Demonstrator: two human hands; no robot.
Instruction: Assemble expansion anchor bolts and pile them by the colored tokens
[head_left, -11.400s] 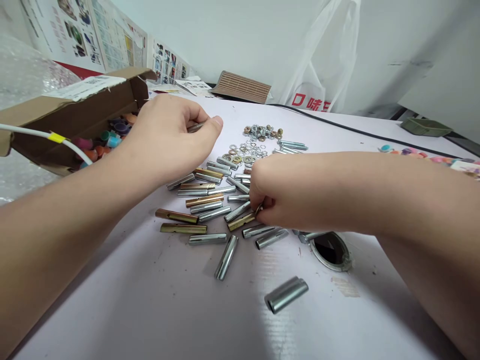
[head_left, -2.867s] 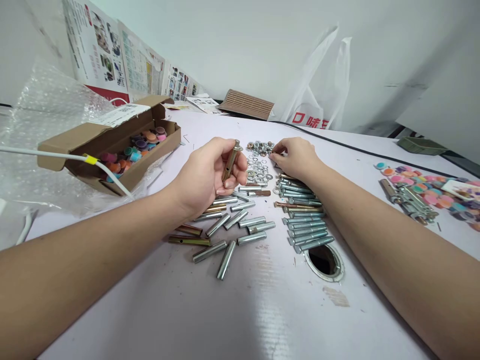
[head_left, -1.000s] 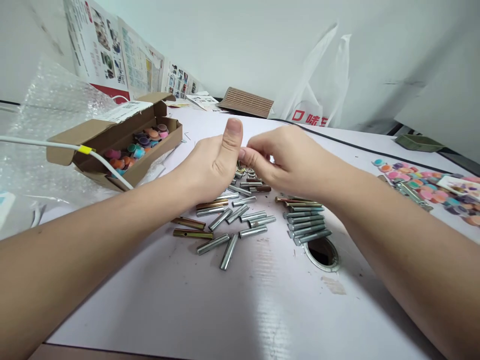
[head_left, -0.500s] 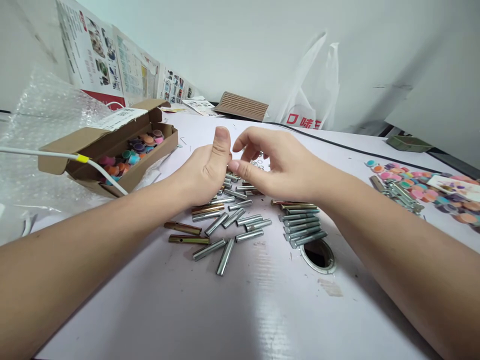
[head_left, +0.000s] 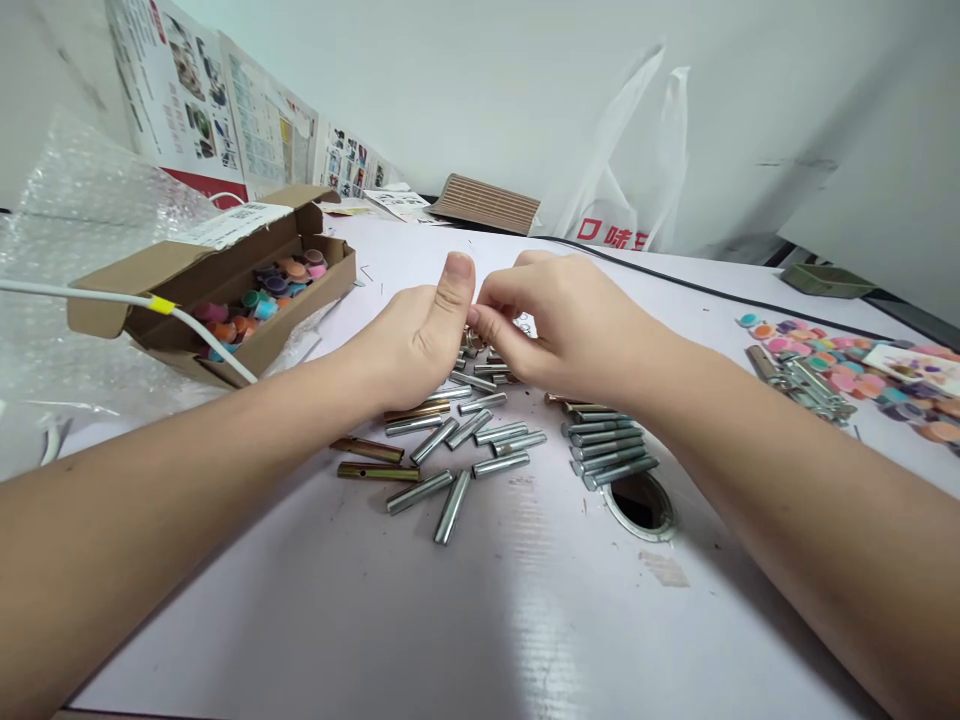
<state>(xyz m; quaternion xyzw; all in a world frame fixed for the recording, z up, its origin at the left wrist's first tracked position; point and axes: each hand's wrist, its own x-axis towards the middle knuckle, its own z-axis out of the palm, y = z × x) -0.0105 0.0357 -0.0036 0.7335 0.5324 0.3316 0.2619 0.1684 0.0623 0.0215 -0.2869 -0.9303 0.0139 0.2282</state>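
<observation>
My left hand point(head_left: 429, 335) is closed with its thumb raised, above the left side of several metal tubes point(head_left: 469, 428); what it grips, if anything, is hidden. Beside it, my right hand point(head_left: 547, 315) pinches thumb and forefinger together close to the left thumb, on something too small to make out. Silver tubes and a few brass-coloured tubes point(head_left: 378, 470) lie loose on the white table point(head_left: 360, 620). Below the right wrist, several bolts point(head_left: 611, 450) lie side by side in a row. Small rings point(head_left: 527, 324) show partly behind the hands.
An open cardboard box point(head_left: 300, 320) with coloured caps stands left, with bubble wrap point(head_left: 90, 250) and a white cable point(head_left: 97, 292). A round hole point(head_left: 641, 505) is near the bolts. Right are coloured caps point(head_left: 862, 380), metal parts point(head_left: 806, 385) and a green tray point(head_left: 829, 281). A plastic bag point(head_left: 630, 170) stands behind.
My right thumb and forefinger have closed together and come nearer the left thumb. Both hands sit slightly further right in view. The tubes and bolts look unmoved on the table.
</observation>
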